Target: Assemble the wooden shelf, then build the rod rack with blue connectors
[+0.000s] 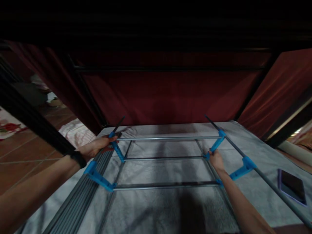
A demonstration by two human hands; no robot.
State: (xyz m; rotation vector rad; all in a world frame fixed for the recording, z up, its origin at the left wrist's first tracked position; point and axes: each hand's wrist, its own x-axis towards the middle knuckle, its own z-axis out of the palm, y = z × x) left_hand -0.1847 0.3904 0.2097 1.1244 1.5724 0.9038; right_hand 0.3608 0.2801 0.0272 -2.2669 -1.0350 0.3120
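Observation:
A frame of thin grey metal tubes [168, 187], joined by blue plastic connectors, lies on a pale sheet. My left hand [101, 145], with a dark band at the wrist, is closed around the far left blue connector [117, 150]. At the far right connector [216, 145], my right hand [216, 160] has its fingers wrapped round the lower end. Nearer to me are another blue connector [99, 177] on the left and one [243, 168] on the right. A long side tube [275, 187] runs through the right connectors. Some fingertips are hidden.
A bundle of several loose grey tubes [80, 195] lies beside the frame on the left. A phone [292, 186] rests on the sheet [263, 156] at right. Dark posts [31, 113] and red curtains [165, 94] enclose the space; a dark beam crosses overhead. Tiled floor [29, 146] shows left.

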